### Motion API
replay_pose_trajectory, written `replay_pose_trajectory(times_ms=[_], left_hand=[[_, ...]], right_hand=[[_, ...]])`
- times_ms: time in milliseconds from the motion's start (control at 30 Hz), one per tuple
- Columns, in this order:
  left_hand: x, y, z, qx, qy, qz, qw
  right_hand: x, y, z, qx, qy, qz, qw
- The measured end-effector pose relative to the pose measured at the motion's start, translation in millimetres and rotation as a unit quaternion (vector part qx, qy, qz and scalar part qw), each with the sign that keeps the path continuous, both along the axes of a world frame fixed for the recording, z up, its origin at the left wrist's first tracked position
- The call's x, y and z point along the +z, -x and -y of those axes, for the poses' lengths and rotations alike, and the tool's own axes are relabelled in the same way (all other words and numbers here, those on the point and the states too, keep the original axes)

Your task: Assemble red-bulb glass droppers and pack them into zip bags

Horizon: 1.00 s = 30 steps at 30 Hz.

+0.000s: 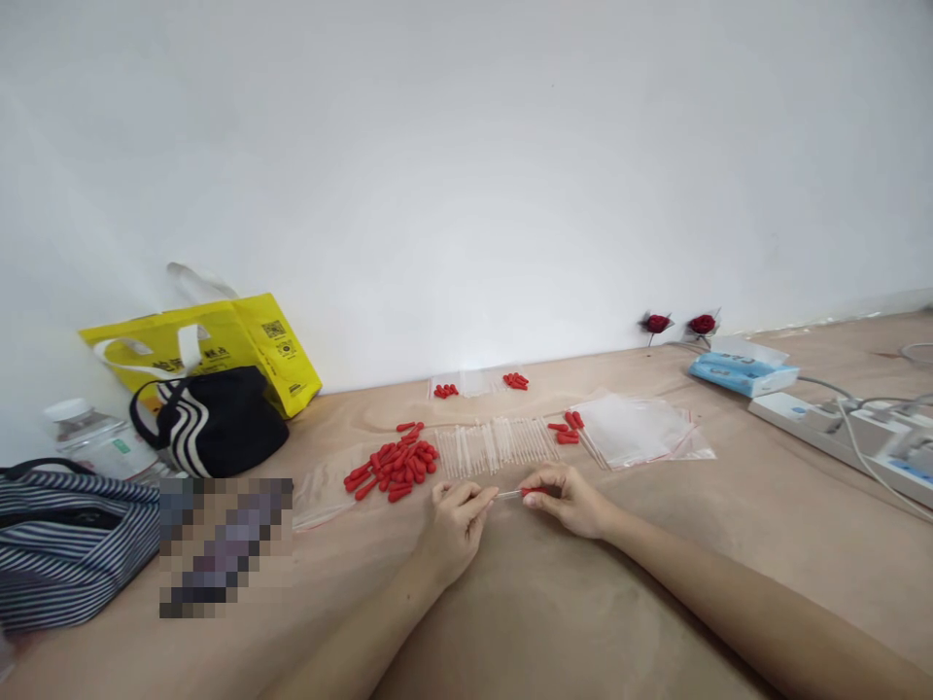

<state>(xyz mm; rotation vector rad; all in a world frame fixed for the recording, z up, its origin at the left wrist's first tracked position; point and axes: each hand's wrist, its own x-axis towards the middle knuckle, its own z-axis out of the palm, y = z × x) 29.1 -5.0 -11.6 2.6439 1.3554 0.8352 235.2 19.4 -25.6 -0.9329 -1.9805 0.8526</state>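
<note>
My left hand [459, 515] pinches one end of a thin clear stick [508, 495] above the wooden table. At the stick's other end, my right hand [565, 498] holds a small red rubber-like piece [535, 492], mostly covered by the fingers. Just behind my hands lies a row of clear sticks [500, 444] side by side. To its left is a pile of red pieces [396, 467], and several more red pieces [567, 428] lie at its right end. Whether the stick sits inside the held red piece cannot be made out.
Clear plastic bags [631, 428] lie right of the sticks. A yellow bag [219, 340], black pouch [233, 423], bottle [94, 437] and striped bag [73, 544] stand left. A tissue pack [740, 372], power strip [838, 442] with cables and two dark red flowers [657, 324] are right.
</note>
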Motion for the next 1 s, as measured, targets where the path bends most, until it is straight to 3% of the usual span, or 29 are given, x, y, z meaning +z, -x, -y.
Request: replay_pose_trajectory(times_ms=[167,333,600,1000], left_hand=[[-1.9,0.9,0.6,-0.021,-0.029,-0.021,0.999],[-2.6,0.6,1.6,-0.029,-0.028,-0.053,0.998],[-2.7,-1.3,2.7,-0.043,-0.041,-0.047,0.997],[-4.1,-0.7,2.3,-0.051,-0.023,0.014,0.998]], right_hand=[[1.0,-0.8,2.6,-0.016,-0.069,0.062,0.996],[0.5,-0.9,3.0,0.022,-0.143,0.091,0.985],[2.3,0.3,4.5,0.057,-0.197,0.119,0.972],[-0.4,11.7,5.8,0.049,-0.244,0.134,0.959]])
